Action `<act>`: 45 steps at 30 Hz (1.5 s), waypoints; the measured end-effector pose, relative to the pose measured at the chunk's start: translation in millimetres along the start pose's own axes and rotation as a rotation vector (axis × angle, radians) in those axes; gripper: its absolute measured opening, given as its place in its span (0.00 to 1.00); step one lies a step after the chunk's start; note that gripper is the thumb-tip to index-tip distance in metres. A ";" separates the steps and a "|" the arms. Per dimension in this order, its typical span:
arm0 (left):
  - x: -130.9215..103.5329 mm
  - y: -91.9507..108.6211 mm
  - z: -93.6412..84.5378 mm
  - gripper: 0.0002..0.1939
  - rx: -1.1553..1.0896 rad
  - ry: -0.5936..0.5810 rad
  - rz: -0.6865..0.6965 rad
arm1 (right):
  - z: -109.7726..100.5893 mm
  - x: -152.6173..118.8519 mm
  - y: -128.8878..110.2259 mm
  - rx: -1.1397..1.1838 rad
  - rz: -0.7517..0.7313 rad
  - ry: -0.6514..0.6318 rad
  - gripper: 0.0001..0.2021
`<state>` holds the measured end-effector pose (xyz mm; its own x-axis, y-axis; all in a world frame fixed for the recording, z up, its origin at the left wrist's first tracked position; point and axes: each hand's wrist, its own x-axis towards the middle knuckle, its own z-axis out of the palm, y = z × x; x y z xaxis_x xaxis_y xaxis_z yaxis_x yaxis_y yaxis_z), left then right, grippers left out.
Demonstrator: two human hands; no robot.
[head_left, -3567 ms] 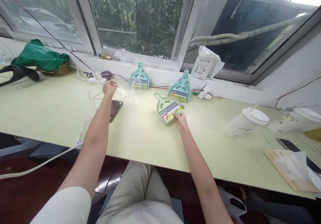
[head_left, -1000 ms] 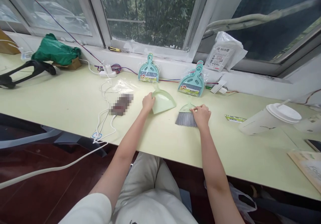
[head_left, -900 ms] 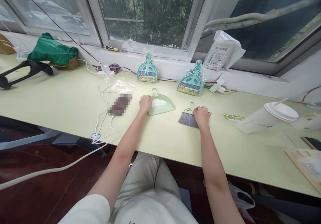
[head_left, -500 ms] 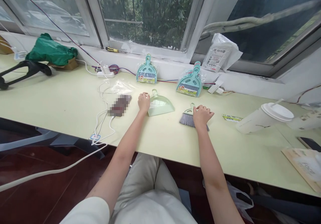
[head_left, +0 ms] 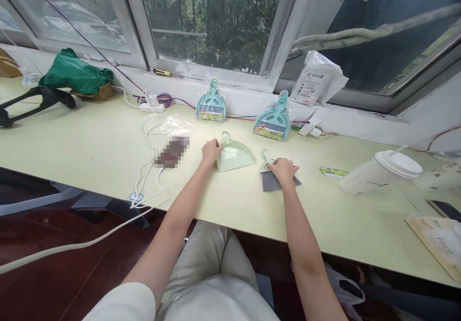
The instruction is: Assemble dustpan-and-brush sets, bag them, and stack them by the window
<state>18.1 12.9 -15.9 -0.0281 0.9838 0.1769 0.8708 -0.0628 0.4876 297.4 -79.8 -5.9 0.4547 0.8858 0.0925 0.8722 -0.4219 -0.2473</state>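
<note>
While the left hand [head_left: 211, 151] grips the dustpan [head_left: 236, 157] by its side, the right hand [head_left: 285, 171], apparently pinching the brush [head_left: 269, 179], should hold it flat.

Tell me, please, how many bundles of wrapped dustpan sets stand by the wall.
2: the left bundle behind the green dustpan, the right bundle behind the gray-bristled brush.

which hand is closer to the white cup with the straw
Right. The right hand is on the brush, left of the cup; the left hand is farther left, at the dustpan.
</note>
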 end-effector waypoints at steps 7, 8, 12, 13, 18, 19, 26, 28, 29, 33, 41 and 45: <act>-31.0 41.1 23.5 0.11 -0.072 -0.195 0.412 | 8.8 -8.1 -20.6 0.281 -0.166 0.106 0.10; -37.0 48.1 27.7 0.13 -0.099 -0.233 0.509 | 12.2 -9.8 -24.2 0.286 -0.217 0.100 0.09; -51.7 63.4 32.9 0.14 -0.159 -0.273 0.811 | 22.0 -8.9 -28.2 0.347 -0.348 0.110 0.07; -51.8 63.7 31.2 0.13 -0.151 -0.249 0.860 | 23.0 -7.1 -27.0 0.371 -0.366 0.108 0.07; -40.5 55.3 19.6 0.12 0.044 -0.013 0.968 | 26.0 -0.8 -22.9 0.448 -0.430 0.090 0.06; -38.4 53.6 18.5 0.12 0.089 0.006 0.980 | 26.9 -0.7 -23.6 0.456 -0.450 0.084 0.05; -34.1 52.5 22.1 0.10 0.182 -0.086 0.998 | 32.6 1.6 -30.8 0.421 -0.499 0.045 0.05; -33.0 53.9 24.1 0.10 0.192 -0.110 0.980 | 31.9 2.6 -31.9 0.378 -0.512 0.028 0.04; -32.3 54.5 24.9 0.10 0.207 -0.122 0.977 | 31.2 2.4 -32.5 0.354 -0.520 0.022 0.04; -31.7 55.7 25.3 0.12 0.197 -0.104 0.963 | 28.7 -4.3 -37.8 0.272 -0.511 0.040 0.06; -40.7 56.2 21.6 0.19 -0.224 0.118 0.233 | 28.0 -19.8 -51.5 0.393 -0.277 0.157 0.13; -44.1 62.2 35.1 0.21 -0.364 -0.141 0.236 | 24.1 -19.1 -54.6 0.529 -0.122 0.225 0.20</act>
<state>90.7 -28.5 -23.4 0.2394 0.9471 0.2136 0.6153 -0.3182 0.7212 236.8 -69.0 -17.4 0.4339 0.8348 0.3388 0.7387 -0.1144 -0.6642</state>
